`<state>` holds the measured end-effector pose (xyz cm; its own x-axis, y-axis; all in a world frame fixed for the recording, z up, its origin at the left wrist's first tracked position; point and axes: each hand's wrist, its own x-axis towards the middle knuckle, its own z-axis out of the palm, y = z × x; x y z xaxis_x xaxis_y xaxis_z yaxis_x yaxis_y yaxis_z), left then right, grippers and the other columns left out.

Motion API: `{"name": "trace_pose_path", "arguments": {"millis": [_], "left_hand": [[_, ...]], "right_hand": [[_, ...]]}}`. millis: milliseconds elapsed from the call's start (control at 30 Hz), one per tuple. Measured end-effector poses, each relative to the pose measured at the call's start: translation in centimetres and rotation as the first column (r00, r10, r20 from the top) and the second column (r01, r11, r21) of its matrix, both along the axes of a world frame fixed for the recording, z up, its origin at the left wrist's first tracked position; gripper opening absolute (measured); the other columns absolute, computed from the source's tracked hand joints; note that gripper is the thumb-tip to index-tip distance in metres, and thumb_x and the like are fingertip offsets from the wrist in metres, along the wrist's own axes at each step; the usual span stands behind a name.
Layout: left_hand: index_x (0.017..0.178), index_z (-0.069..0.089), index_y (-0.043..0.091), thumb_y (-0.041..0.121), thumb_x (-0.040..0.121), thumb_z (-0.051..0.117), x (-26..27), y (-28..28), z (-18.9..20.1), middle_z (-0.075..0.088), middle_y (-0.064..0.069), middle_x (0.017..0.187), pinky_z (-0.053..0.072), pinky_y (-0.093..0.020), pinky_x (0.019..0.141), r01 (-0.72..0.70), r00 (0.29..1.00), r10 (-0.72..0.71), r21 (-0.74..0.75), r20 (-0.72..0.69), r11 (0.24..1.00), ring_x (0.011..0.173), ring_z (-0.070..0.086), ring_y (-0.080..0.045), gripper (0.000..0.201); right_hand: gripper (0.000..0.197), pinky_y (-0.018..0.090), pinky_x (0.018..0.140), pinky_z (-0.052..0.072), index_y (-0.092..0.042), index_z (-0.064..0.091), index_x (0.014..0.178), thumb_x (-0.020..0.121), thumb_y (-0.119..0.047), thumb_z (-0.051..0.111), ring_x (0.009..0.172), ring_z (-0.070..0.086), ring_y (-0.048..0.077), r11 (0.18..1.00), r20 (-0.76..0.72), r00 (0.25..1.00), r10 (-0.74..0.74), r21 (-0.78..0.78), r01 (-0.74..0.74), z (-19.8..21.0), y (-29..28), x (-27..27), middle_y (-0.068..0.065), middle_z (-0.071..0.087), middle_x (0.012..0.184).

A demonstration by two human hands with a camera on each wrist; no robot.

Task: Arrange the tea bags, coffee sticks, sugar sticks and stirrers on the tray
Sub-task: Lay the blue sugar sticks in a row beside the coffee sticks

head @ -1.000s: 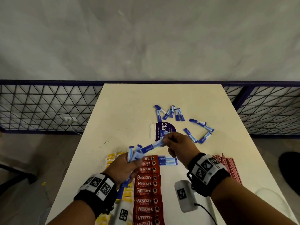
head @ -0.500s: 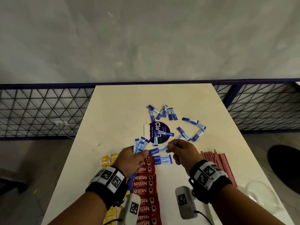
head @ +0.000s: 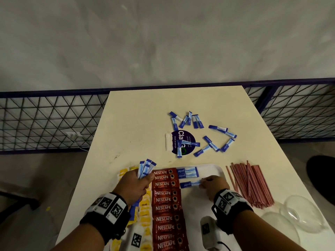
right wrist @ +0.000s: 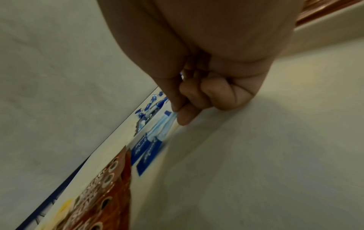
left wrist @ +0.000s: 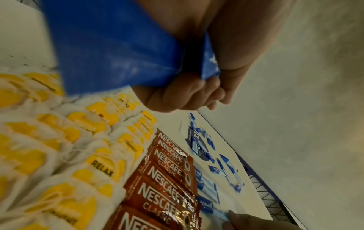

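Sugar stick (head: 190,183): carried down since the earlier frame from mid-air between the hands to the tray (head: 218,169), where it now lies flat, just below two sticks already placed (head: 187,173) and just right of the coffee sticks (head: 164,200). Long axis runs left to right, parallel to its neighbours; dark blue end toward the coffee column, pale end toward the right hand (head: 213,185), whose thumb and fingertips pinch that pale end. Stick therefore lies to the left of the right hand, the nearer of the two. Left hand (head: 134,185): fist closed round a bundle of further sugar sticks (head: 146,168), held upright over the tea bags (head: 145,211). Judgement: the held stick needs only release; the next row below it is bare tray. Loose sugar sticks (head: 213,140) remain scattered on the surface (head: 137,124) beyond the tray, some across a round purple sticker (head: 183,136). Stirrers (head: 250,185): heaped on the surface, right of the tray, not yet arranged.
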<state>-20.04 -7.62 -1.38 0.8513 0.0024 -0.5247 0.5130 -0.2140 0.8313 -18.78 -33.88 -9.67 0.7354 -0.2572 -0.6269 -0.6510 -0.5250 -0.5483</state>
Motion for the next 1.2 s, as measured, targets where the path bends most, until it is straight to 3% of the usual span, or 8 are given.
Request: {"name": "trace_pose_path", "arguments": {"millis": [100,300,700,867,967,1033,1133,1200], "left_hand": [[0.073,0.049,0.010,0.015,0.094,0.058,-0.2,0.4,0.1,0.039,0.006,0.043,0.026,-0.019,0.039,-0.010,1.000,0.010,0.009,0.000,1.000,0.035,0.027,-0.010,0.023],[0.075,0.051,0.010,0.016,0.094,0.059,-0.3,1.0,-0.2,0.040,0.006,0.042,0.026,-0.020,0.040,-0.038,0.999,0.038,0.017,-0.011,0.999,0.037,0.029,-0.012,0.021],[0.075,0.050,0.011,0.017,0.094,0.058,-0.1,0.9,-0.6,0.040,0.007,0.042,0.028,-0.021,0.039,-0.020,1.000,0.020,0.021,0.009,1.000,0.037,0.030,-0.012,0.022],[0.075,0.053,0.012,0.018,0.093,0.060,-0.2,0.9,-0.8,0.044,0.006,0.046,0.030,-0.022,0.040,-0.016,1.000,0.016,0.027,0.012,1.000,0.038,0.032,-0.012,0.020],[0.076,0.053,0.015,0.019,0.094,0.059,-0.2,0.6,-0.6,0.048,0.004,0.051,0.033,-0.024,0.042,0.072,0.997,-0.072,0.004,0.004,0.997,0.039,0.036,-0.013,0.019],[0.078,0.053,0.015,0.023,0.093,0.059,-0.3,0.4,-0.4,0.051,-0.001,0.058,0.036,-0.026,0.044,0.151,0.989,-0.150,-0.015,0.003,0.988,0.042,0.039,-0.015,0.018],[0.078,0.053,0.014,0.028,0.092,0.061,-0.3,-0.8,0.0,0.049,-0.008,0.059,0.038,-0.028,0.047,0.253,0.968,-0.253,-0.026,0.000,0.967,0.044,0.040,-0.019,0.022],[0.078,0.054,0.015,0.024,0.093,0.060,-0.1,-2.0,0.6,0.048,0.000,0.054,0.039,-0.027,0.045,0.287,0.958,-0.287,-0.005,0.018,0.958,0.042,0.041,-0.015,0.019]], "right_hand": [[0.031,0.025,0.066,0.041,-0.023,0.060,0.063,0.090,-0.039,0.060,0.074,0.058,0.021,0.997,0.006,1.000,0.023,-0.072,-0.022,0.2,0.6,0.4,0.000,0.061,0.070],[0.029,0.024,0.070,0.039,-0.017,0.067,0.095,0.091,-0.044,0.056,0.078,0.055,0.018,0.980,-0.026,0.995,0.092,-0.176,-0.095,1.0,1.2,0.6,0.001,0.060,0.084],[0.037,0.024,0.071,0.038,-0.014,0.065,0.099,0.092,-0.048,0.052,0.079,0.053,0.018,0.945,-0.064,0.986,0.156,-0.281,-0.168,1.4,1.6,0.7,0.000,0.057,0.083],[0.053,0.027,0.070,0.042,-0.012,0.064,0.096,0.088,-0.061,0.046,0.080,0.057,0.019,0.960,-0.074,0.993,0.094,-0.258,-0.110,1.2,1.4,0.5,0.002,0.061,0.082],[0.051,0.030,0.070,0.046,-0.012,0.060,0.075,0.090,-0.058,0.046,0.067,0.056,0.019,0.972,0.144,0.985,0.094,-0.229,-0.059,3.1,1.8,0.4,0.001,0.060,0.068],[0.042,0.030,0.070,0.048,-0.012,0.063,0.076,0.091,-0.049,0.051,0.071,0.060,0.019,0.996,0.327,0.941,0.086,-0.044,-0.076,5.5,2.9,0.4,0.004,0.065,0.072],[0.015,0.023,0.070,0.047,-0.029,0.064,0.086,0.090,-0.042,0.058,0.081,0.062,0.010,0.928,0.413,0.889,0.198,0.214,-0.306,8.7,5.0,0.6,-0.007,0.067,0.086],[0.009,0.020,0.067,0.045,-0.030,0.065,0.087,0.088,-0.039,0.062,0.078,0.061,0.006,0.900,0.447,0.849,0.282,0.184,-0.396,9.5,5.6,0.9,-0.008,0.066,0.086]]}}
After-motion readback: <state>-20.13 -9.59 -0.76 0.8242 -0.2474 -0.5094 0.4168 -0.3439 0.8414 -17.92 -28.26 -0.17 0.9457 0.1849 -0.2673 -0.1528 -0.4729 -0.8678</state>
